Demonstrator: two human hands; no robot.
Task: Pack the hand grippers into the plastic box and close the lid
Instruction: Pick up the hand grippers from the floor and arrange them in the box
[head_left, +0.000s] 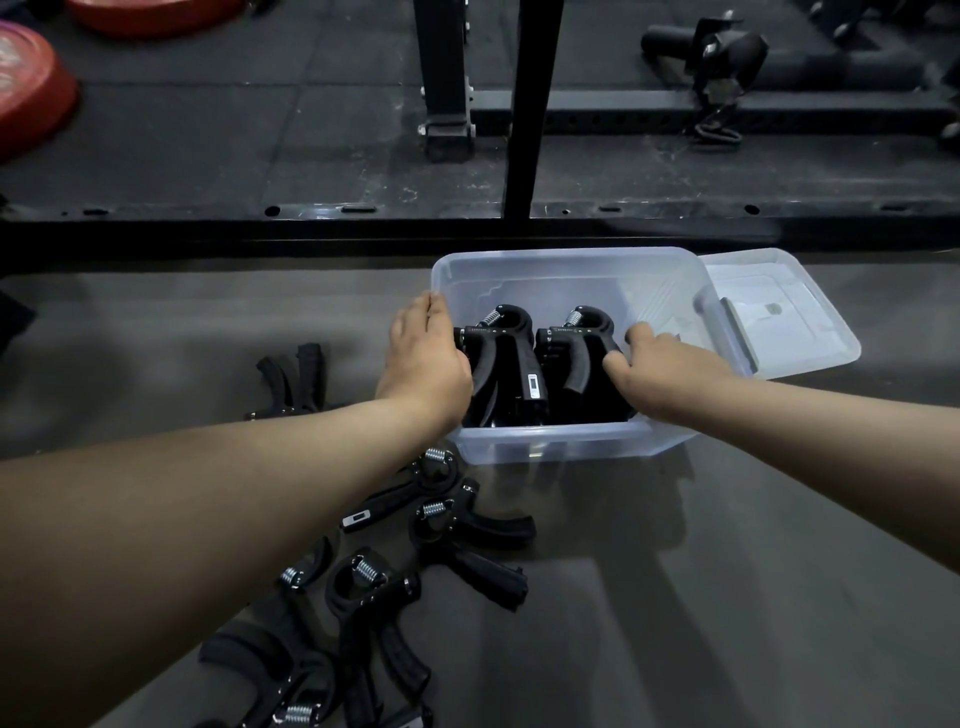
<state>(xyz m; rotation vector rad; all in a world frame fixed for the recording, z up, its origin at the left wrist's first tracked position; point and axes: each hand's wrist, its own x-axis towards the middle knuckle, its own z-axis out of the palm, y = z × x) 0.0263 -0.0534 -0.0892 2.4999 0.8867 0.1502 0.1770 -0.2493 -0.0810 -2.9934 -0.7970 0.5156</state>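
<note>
A clear plastic box stands open on the grey floor. Its lid lies beside it on the right. Several black hand grippers with steel springs stand upright in two rows inside the box. My left hand reaches over the left rim, and its fingers curl down against the left row, hidden from view. My right hand is inside the box on the right, with thumb and fingers curled round the right row. More loose hand grippers lie on the floor in front of the box.
Another hand gripper lies on the floor left of the box. A black rack post and its base rail stand just behind the box. Red weight plates sit at the far left, and dark gym equipment at the far right.
</note>
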